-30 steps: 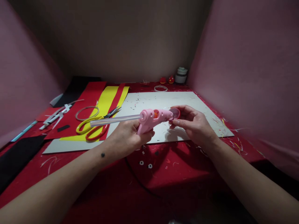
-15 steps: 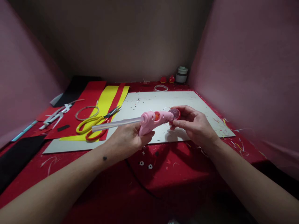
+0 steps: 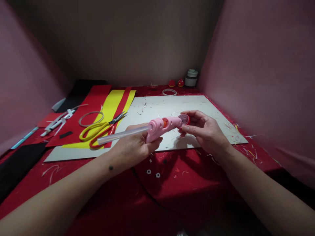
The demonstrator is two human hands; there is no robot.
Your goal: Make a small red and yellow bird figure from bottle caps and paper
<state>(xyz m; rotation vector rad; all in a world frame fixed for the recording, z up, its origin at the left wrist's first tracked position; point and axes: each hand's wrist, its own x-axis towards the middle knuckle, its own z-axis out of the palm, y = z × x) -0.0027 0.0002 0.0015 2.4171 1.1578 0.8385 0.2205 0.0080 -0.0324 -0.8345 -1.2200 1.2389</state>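
Observation:
My left hand (image 3: 139, 141) is closed round the handle of a pink hot glue gun (image 3: 163, 126). A long clear glue stick (image 3: 120, 133) juts out of its back end toward the left. The gun's nozzle end is at a small round red piece with ridged, coiled rings (image 3: 185, 120), and I cannot tell whether it touches. My right hand (image 3: 205, 127) pinches that red piece between thumb and fingers. Both hands are above the front part of a pale board (image 3: 162, 105). Two small white paper eyes (image 3: 149, 171) lie on the red cloth below.
Scissors (image 3: 103, 127) with yellow and red handles lie on yellow corrugated paper (image 3: 114, 98) at the left. A tape ring (image 3: 169, 92), small red figures (image 3: 180, 82) and a lidded jar (image 3: 191, 78) stand at the back. Paper scraps litter the red cloth (image 3: 197, 196). Pink walls flank both sides.
Almost nothing differs. The hands, the glue gun and the red coiled piece keep their places, with only a very slight shift of the whole view.

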